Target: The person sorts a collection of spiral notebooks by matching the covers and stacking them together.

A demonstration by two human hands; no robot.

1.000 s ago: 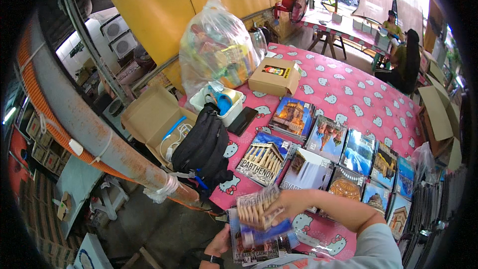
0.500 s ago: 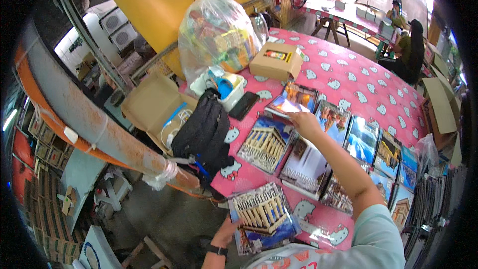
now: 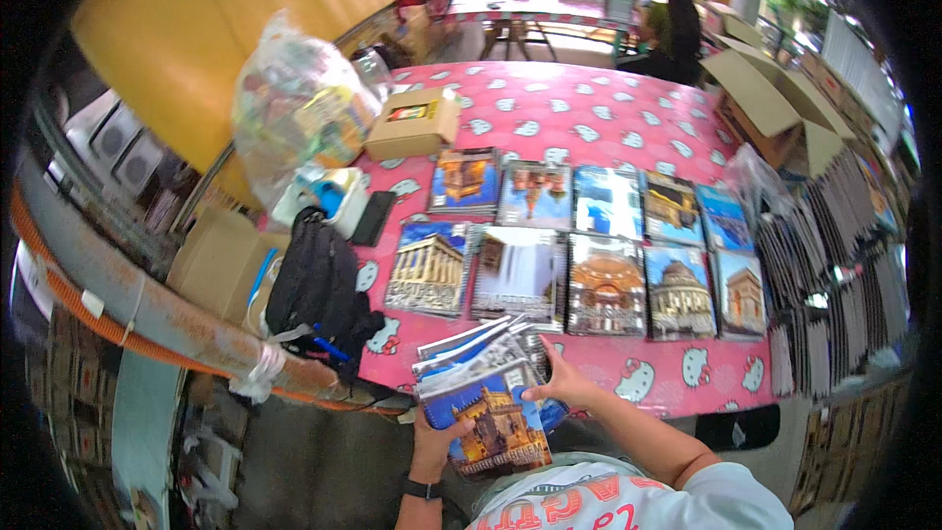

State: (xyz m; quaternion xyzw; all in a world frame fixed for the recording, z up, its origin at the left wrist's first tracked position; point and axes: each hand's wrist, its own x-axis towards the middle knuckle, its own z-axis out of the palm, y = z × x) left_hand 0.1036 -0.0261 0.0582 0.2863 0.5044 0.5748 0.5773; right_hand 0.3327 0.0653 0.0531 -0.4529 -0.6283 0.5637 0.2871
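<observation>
Between my two hands, at the near edge of the pink table, is a fanned stack of spiral notebooks (image 3: 498,422) with photo covers; the top one shows a lit stone tower. My left hand (image 3: 439,439) grips the stack's left side, thumb over the cover. My right hand (image 3: 566,380) holds its right edge, thumb on top. Just beyond lie two rows of notebook piles. Nearest are a notebook with a columned temple (image 3: 427,270), one with a waterfall (image 3: 517,277) and one with an ornate domed interior (image 3: 605,285). The lower notebooks in my hands are mostly hidden.
Black-edged notebooks stand in dense stacks (image 3: 834,245) at the table's right. Along the left are a black bag (image 3: 316,290), a dark phone (image 3: 373,218), a white basket (image 3: 343,198), a cardboard box (image 3: 417,125) and a rusty post (image 3: 196,319). People sit at a far table.
My right hand has come back from the far row to the stack near my body. A tower-cover notebook now tops the stack instead of the temple one. The view has turned right.
</observation>
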